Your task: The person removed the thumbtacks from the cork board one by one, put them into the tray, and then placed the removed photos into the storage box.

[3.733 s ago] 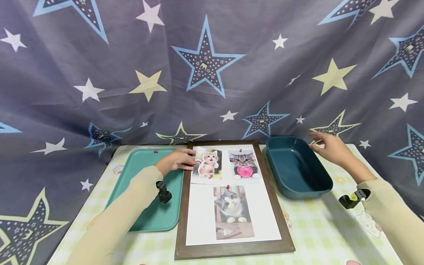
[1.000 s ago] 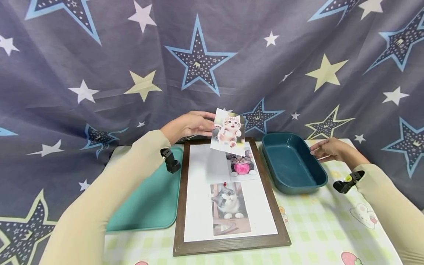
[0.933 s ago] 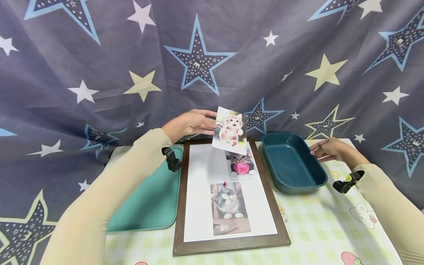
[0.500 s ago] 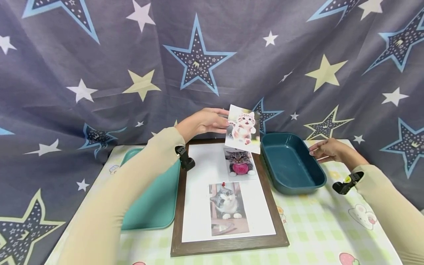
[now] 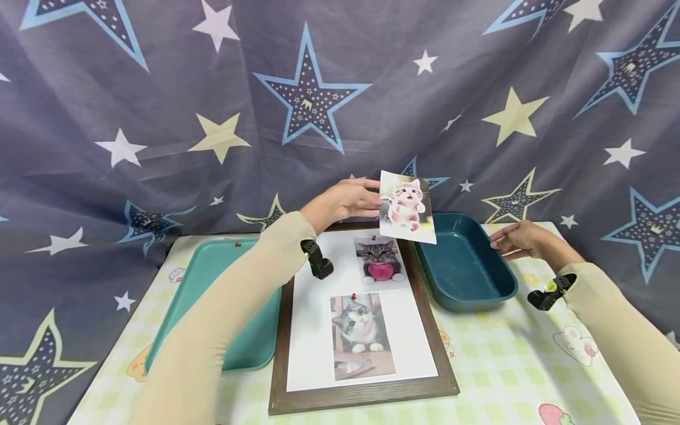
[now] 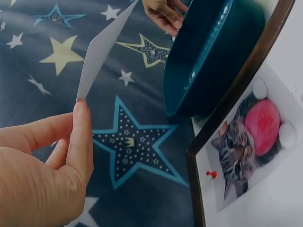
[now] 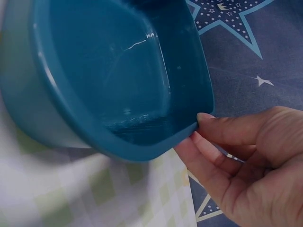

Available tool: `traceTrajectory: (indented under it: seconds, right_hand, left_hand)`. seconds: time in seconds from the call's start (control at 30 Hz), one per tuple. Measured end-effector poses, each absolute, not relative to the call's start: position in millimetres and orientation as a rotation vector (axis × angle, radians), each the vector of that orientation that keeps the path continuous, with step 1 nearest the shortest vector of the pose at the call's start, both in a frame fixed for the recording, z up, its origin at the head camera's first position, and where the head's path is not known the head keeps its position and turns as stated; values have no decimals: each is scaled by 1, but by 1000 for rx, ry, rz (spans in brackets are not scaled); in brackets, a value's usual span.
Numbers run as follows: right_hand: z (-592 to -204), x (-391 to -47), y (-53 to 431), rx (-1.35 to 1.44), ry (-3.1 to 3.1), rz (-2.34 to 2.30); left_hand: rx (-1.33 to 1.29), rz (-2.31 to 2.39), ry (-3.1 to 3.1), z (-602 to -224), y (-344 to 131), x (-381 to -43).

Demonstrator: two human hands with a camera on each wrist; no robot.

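Note:
My left hand (image 5: 345, 203) pinches a photo print (image 5: 408, 208) of a striped kitten by its left edge, thumb against fingers. The print stands nearly upright in the air, overlapping the back left of a dark teal plastic basin (image 5: 473, 304) in the head view. In the left wrist view the photo print (image 6: 97, 61) is seen almost edge-on. My right hand (image 5: 526, 241) holds the basin's right rim; in the right wrist view its thumb (image 7: 222, 127) is over the rim, fingers beneath.
Left of the basin lies a brown-framed white board (image 5: 313, 366). On it are a photo of a cat with a pink ball (image 5: 379, 260) and a grey-and-white cat photo (image 5: 361, 339), each with a red push pin. A green tray (image 5: 249, 345) with a red pin (image 5: 238, 244) lies left.
The kitten photo, earlier on the board's upper left, is lifted and has moved right toward the basin in my left hand. My right hand has come down onto the basin's rim.

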State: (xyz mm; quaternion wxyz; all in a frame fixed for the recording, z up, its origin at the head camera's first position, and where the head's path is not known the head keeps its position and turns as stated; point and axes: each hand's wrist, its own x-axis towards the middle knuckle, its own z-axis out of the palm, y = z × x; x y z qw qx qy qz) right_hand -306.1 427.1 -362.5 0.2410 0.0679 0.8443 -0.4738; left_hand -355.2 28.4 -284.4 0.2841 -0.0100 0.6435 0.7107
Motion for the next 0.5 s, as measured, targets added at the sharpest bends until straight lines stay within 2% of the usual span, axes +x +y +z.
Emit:
traceTrajectory:
  seconds: [0.5]
  right_hand:
    - [-363,-307,425,210,2329,-1292]
  left_hand:
    - [-88,1942,1675,-309,64,-359]
